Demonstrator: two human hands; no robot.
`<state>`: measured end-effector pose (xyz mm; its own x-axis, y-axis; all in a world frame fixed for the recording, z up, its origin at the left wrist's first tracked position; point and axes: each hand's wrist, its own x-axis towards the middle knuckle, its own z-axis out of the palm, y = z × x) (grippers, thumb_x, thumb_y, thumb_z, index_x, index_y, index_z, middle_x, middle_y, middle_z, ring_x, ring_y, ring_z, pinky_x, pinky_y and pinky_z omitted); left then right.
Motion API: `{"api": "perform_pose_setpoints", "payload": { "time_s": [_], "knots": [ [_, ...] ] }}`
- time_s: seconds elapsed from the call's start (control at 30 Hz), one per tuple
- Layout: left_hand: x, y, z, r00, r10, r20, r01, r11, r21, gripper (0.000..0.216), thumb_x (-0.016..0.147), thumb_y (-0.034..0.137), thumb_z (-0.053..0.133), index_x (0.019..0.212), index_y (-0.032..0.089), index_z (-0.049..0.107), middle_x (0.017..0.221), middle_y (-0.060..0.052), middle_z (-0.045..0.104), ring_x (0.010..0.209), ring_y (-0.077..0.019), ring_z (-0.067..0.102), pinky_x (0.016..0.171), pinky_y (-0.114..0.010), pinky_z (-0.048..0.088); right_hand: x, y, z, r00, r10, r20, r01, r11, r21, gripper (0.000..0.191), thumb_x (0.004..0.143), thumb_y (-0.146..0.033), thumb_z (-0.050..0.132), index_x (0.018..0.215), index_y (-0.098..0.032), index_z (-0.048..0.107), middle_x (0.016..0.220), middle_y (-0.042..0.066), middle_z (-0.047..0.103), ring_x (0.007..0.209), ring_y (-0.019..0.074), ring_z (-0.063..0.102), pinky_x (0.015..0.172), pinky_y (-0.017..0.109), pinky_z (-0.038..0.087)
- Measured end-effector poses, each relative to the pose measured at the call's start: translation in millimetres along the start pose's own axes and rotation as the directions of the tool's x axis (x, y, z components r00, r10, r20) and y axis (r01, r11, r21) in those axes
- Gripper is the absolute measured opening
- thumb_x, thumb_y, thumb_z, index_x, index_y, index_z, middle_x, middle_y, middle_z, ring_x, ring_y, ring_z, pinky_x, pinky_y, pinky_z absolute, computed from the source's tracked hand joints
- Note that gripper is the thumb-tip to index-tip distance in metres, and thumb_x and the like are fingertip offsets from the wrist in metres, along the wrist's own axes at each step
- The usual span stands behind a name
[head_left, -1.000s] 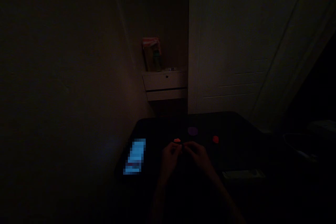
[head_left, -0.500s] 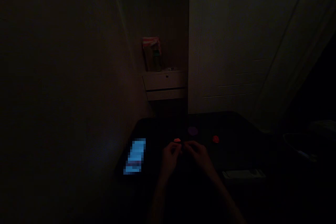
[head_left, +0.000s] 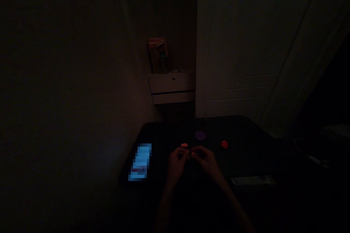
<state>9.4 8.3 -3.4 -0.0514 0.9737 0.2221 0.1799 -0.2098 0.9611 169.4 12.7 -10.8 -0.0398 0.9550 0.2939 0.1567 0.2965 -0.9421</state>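
Observation:
In the dim head view, both hands meet over the dark table [head_left: 246, 160]. My left hand [head_left: 176, 162] is closed, thumb and fingertips pressed together; anything in its pinch is too dark to make out. Close beside it, my right hand [head_left: 206, 160] pinches a small pinkish piece [head_left: 193, 153], perhaps soft dough. Just beyond the left fingertips lies a flat orange piece [head_left: 184, 145]. A red lump [head_left: 224, 144] sits to the right of the hands. Farther back is a round purple disc [head_left: 200, 135].
A glowing, pixelated phone-like screen [head_left: 140, 162] lies at the table's left. Near the front right edge is a pale, flat long object [head_left: 253, 180]. Behind stand a drawer unit [head_left: 172, 85] with a bag [head_left: 157, 56] on it, and a tall pale panel [head_left: 232, 43].
My right fingers have shifted slightly, and the pinkish piece between them now shows. The hands stay together in nearly the same spot; the other things have not moved.

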Motion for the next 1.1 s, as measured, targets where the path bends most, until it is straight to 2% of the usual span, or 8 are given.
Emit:
{"api": "perform_pose_setpoints", "payload": {
  "time_s": [0.07, 0.23, 0.43, 0.6, 0.73, 0.87, 1.1],
  "knots": [
    [0.2, -2.0, 0.2, 1.0, 0.003, 0.01, -0.003, 1.0, -0.02, 0.027, 0.083, 0.043, 0.068, 0.089, 0.016, 0.072, 0.082, -0.006, 0.075, 0.079, -0.0211, 0.071, 0.074, -0.03, 0.052, 0.3, -0.2, 0.1, 1.0, 0.006, 0.0, -0.006, 1.0, -0.002, 0.022, 0.081, -0.039, 0.071, 0.092, -0.021, 0.076, 0.091, 0.006, 0.078, 0.086, 0.0247, 0.072, 0.079, 0.034, 0.054],
    [0.7, -3.5, 1.4, 1.0, 0.024, -0.01, -0.025, 0.997, -0.07, 0.021, 0.077, 0.037, 0.074, 0.083, 0.017, 0.069, 0.113, -0.01, 0.075, 0.083, -0.019, 0.07, 0.075, -0.029, 0.053, 0.9, -1.3, -0.1, 1.0, -0.013, -0.001, 0.013, 1.0, -0.001, 0.023, 0.084, -0.042, 0.069, 0.093, -0.022, 0.076, 0.096, 0.006, 0.079, 0.092, 0.0259, 0.072, 0.084, 0.036, 0.054],
    [-1.3, 2.1, 1.6, 1.0, 0.012, -0.013, -0.012, 0.999, -0.03, 0.022, 0.077, 0.038, 0.075, 0.08, 0.018, 0.069, 0.086, -0.005, 0.075, 0.078, -0.0189, 0.069, 0.072, -0.027, 0.051, 1.6, 0.1, -0.5, 0.999, -0.024, -0.049, 0.023, 0.999, -0.029, 0.028, 0.087, -0.046, 0.065, 0.097, -0.022, 0.074, 0.097, 0.007, 0.078, 0.093, 0.0261, 0.071, 0.084, 0.035, 0.052],
    [-0.9, 1.2, 0.5, 1.0, -0.002, 0.025, 0.001, 1.0, 0.024, 0.025, 0.081, 0.042, 0.071, 0.081, 0.017, 0.07, 0.068, 0.0, 0.068, 0.069, -0.0176, 0.066, 0.069, -0.027, 0.049, 1.2, -2.1, -0.8, 0.999, 0.009, -0.041, -0.011, 0.999, -0.031, 0.031, 0.087, -0.05, 0.065, 0.086, -0.02, 0.072, 0.086, 0.006, 0.076, 0.084, 0.0243, 0.069, 0.076, 0.033, 0.05],
    [0.1, -2.1, 0.1, 1.0, 0.003, 0.021, -0.003, 1.0, -0.002, 0.026, 0.082, 0.043, 0.07, 0.083, 0.017, 0.07, 0.074, -0.002, 0.07, 0.072, -0.0184, 0.066, 0.069, -0.027, 0.049, 1.6, -1.7, 0.9, 0.998, 0.032, -0.056, -0.032, 1.0, 0.001, 0.033, 0.083, -0.052, 0.069, 0.081, -0.02, 0.071, 0.078, 0.004, 0.073, 0.076, 0.0221, 0.067, 0.069, 0.03, 0.049],
    [0.7, -4.9, 0.1, 1.0, 0.029, 0.012, -0.028, 0.998, -0.053, 0.033, 0.083, 0.046, 0.068, 0.095, 0.016, 0.072, 0.083, -0.006, 0.073, 0.074, -0.0183, 0.066, 0.07, -0.028, 0.05, 1.6, -0.1, 1.8, 0.996, 0.024, -0.089, -0.025, 1.0, -0.016, 0.033, 0.08, -0.052, 0.072, 0.077, -0.02, 0.068, 0.075, 0.002, 0.07, 0.072, 0.0204, 0.064, 0.067, 0.029, 0.047],
    [1.3, -4.7, 0.8, 1.0, 0.013, -0.023, -0.015, 0.996, -0.084, 0.055, 0.09, 0.061, 0.055, 0.11, 0.014, 0.073, 0.083, -0.008, 0.073, 0.068, -0.0165, 0.062, 0.063, -0.026, 0.047, 0.6, -2.0, -1.2, 1.0, 0.017, -0.023, -0.018, 0.998, -0.054, 0.037, 0.09, -0.054, 0.058, 0.084, -0.019, 0.07, 0.079, 0.004, 0.071, 0.075, 0.0209, 0.064, 0.07, 0.03, 0.046]
  ]
}}
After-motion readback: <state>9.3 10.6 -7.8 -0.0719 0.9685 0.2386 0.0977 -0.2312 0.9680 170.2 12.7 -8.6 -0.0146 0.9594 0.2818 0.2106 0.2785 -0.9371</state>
